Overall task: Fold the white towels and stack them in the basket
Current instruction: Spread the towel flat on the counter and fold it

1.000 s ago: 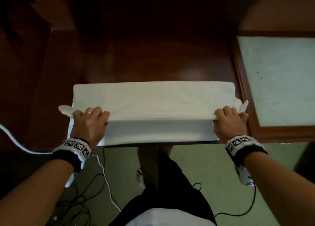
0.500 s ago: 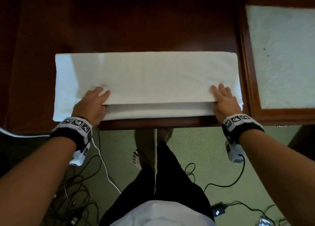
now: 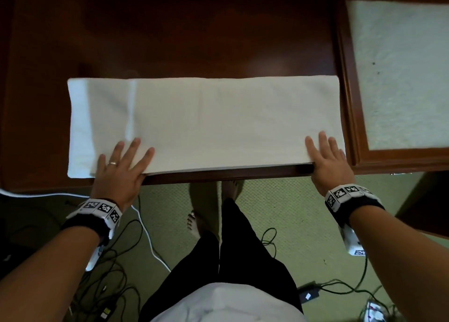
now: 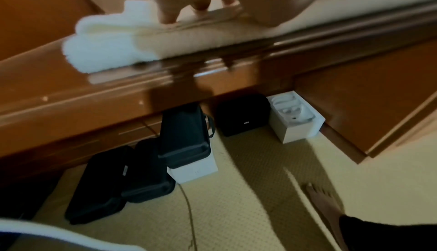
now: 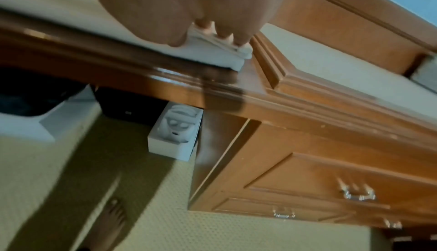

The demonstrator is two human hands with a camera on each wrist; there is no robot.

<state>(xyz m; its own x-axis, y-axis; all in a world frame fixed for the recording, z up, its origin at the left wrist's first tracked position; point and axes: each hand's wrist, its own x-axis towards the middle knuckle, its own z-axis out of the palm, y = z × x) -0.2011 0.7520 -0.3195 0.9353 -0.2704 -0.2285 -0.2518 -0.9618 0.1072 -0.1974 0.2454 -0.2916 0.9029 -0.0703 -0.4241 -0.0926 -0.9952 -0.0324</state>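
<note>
A white towel (image 3: 206,122), folded into a long strip, lies flat along the near edge of the dark wooden desk (image 3: 170,42). My left hand (image 3: 121,161) rests flat with spread fingers on the towel's near left part. My right hand (image 3: 326,156) lies flat on its near right corner, fingers straight. In the left wrist view the towel's layered end (image 4: 106,46) shows under my fingertips (image 4: 167,17). The right wrist view shows the fingertips (image 5: 241,43) pressing the towel corner (image 5: 212,55). No basket is in view.
A raised wooden frame with a pale insert (image 3: 401,73) adjoins the desk on the right. Under the desk stand black cases (image 4: 184,135) and white boxes (image 4: 295,117). Cables (image 3: 145,236) lie on the green carpet beside my bare feet. Drawers (image 5: 331,189) sit at the right.
Both hands have let go of the folded-over edge they pinched and now lie flat on it. The top layer has come down to the towel's near edge.
</note>
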